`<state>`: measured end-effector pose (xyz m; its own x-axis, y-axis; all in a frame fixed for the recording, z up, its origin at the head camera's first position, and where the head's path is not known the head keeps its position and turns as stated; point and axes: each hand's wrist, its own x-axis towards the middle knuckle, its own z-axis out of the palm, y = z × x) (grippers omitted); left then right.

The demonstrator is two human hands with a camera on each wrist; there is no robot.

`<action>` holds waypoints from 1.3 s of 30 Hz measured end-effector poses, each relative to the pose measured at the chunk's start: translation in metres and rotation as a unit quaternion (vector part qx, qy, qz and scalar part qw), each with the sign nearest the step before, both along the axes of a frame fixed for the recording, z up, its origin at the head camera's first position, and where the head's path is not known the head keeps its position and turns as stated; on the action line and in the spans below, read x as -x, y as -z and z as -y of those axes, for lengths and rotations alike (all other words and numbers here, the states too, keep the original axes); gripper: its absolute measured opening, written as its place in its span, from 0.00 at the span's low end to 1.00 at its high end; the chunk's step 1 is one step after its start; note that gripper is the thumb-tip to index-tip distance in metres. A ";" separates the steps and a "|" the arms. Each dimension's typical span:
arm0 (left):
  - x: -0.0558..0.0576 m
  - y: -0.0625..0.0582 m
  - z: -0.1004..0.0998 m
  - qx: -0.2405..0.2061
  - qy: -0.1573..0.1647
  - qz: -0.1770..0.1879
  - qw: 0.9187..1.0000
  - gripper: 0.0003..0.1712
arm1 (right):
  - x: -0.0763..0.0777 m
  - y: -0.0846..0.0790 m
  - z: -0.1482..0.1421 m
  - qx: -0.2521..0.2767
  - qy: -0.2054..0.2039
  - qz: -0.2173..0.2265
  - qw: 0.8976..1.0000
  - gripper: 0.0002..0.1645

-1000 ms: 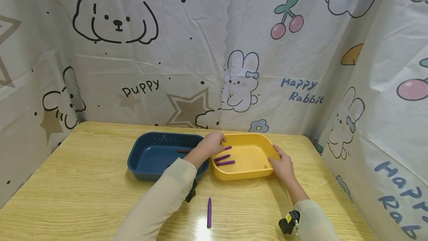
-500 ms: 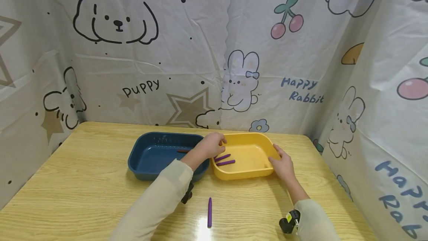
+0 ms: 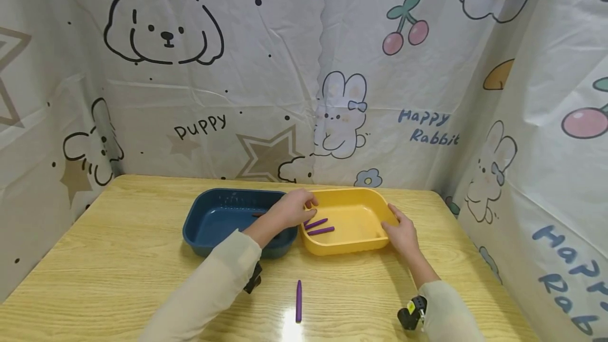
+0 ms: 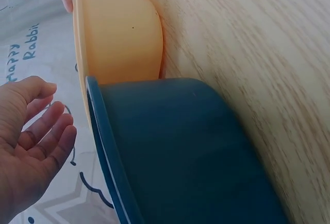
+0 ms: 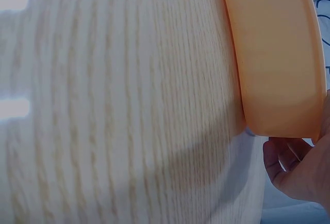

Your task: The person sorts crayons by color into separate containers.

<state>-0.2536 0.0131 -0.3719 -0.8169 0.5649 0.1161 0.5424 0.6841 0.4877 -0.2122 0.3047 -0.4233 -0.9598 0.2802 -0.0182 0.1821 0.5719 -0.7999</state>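
Note:
My left hand [image 3: 295, 209] hovers over the meeting edges of the blue bin [image 3: 201, 250] and the yellow bin [image 3: 347, 247]. In the left wrist view its fingers [image 4: 50, 128] are loosely bent and apart from the thumb, with nothing visible between them. Below it, purple crayon-like sticks [image 3: 321, 231] lie at the left end of the yellow bin; the hand may cover more. My right hand [image 3: 402, 234] grips the yellow bin's right end, thumb inside the rim and fingers outside. Part of a brown stick [image 3: 258, 215] shows in the blue bin, partly behind the left arm.
Another purple stick [image 3: 298, 301] lies on the wooden table [image 3: 351, 294] in front of the bins. Printed cloth [image 3: 266, 78] hangs behind the table and along both sides. The two bins stand side by side near the back edge.
My left hand and forearm have shifted slightly left. A purple stick visible beside the left fingers a second ago is out of sight now. The right hand has stayed on the yellow bin.

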 end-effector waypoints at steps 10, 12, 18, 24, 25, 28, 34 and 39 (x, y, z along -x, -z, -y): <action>-0.014 -0.001 0.013 -0.009 0.034 -0.022 0.999 0.09 | 0.001 0.001 -0.001 0.002 -0.002 -0.002 1.000 0.37; -0.018 -0.002 0.016 -0.012 0.040 -0.023 0.999 0.09 | 0.001 0.001 -0.001 0.002 -0.001 -0.002 1.000 0.37; -0.030 -0.004 0.025 -0.031 0.052 -0.009 0.998 0.09 | 0.001 0.000 -0.001 0.002 0.000 -0.006 1.000 0.37; -0.044 0.002 0.038 -0.034 0.072 -0.016 0.997 0.08 | 0.000 -0.002 0.000 0.000 -0.003 -0.001 1.000 0.37; -0.047 0.003 0.041 -0.033 0.076 -0.018 0.996 0.07 | -0.001 -0.002 0.000 -0.001 -0.003 0.001 1.000 0.37; -0.054 0.004 0.047 -0.031 0.089 -0.014 0.995 0.07 | -0.001 -0.002 0.000 -0.005 -0.002 0.002 1.000 0.37; -0.065 0.004 0.057 -0.017 0.105 -0.014 0.994 0.08 | 0.000 -0.001 0.001 -0.011 -0.002 -0.004 1.000 0.37; -0.072 0.005 0.061 0.006 0.139 0.000 0.990 0.09 | 0.000 -0.001 0.002 -0.010 0.000 -0.002 1.000 0.37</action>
